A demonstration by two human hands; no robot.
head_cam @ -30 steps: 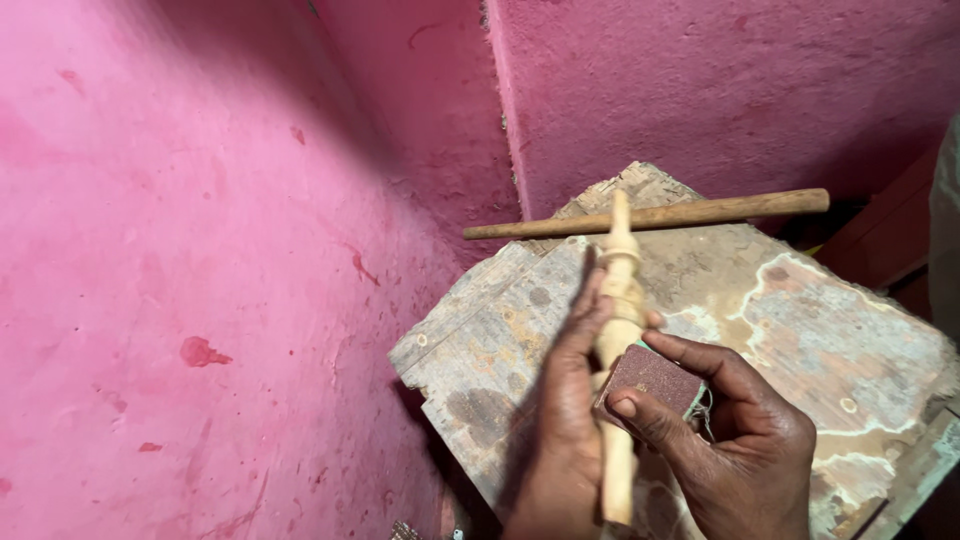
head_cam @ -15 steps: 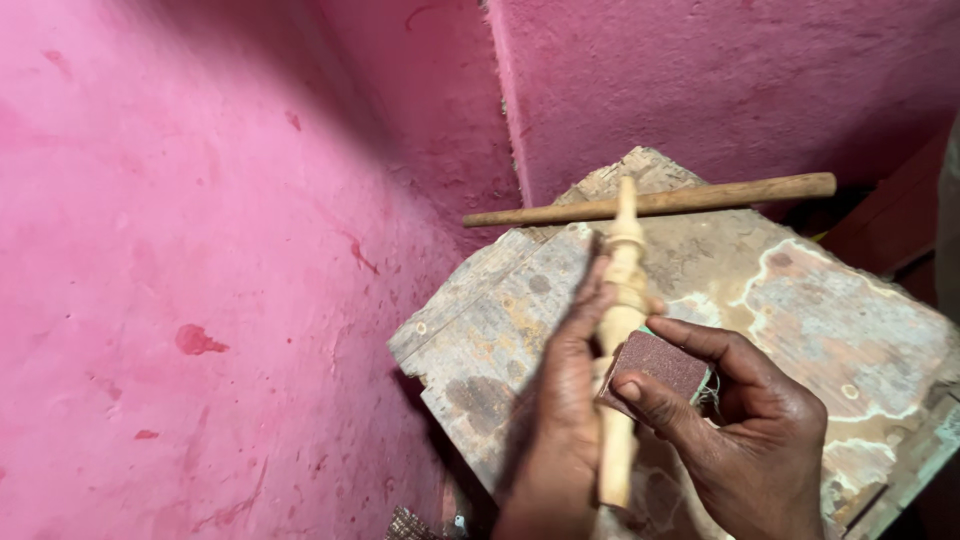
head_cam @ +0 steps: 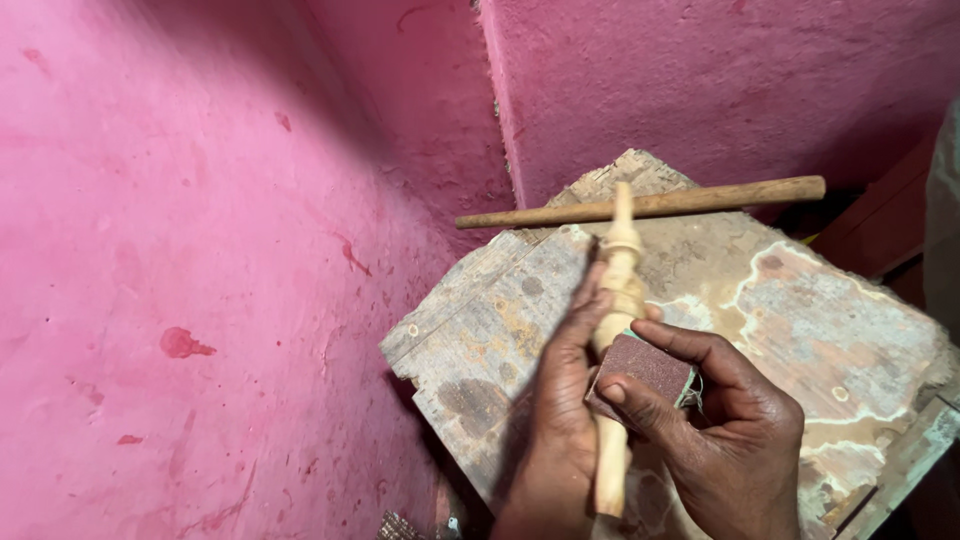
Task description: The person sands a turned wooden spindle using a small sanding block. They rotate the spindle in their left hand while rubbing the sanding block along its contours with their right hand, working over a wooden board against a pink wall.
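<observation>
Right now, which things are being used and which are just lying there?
In use:
turned wooden spindle, held by the left hand
brown sandpaper piece, pressed on it by the right hand

Lying about:
plain wooden stick
worn wooden board underneath

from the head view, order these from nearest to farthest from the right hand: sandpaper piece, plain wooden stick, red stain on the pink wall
1. The sandpaper piece: held in the right hand, pressed against the turned wooden spindle.
2. The plain wooden stick: lying crosswise at the far edge of the worn board, beyond the hand.
3. The red stain: far off to the left on the pink wall.
</observation>
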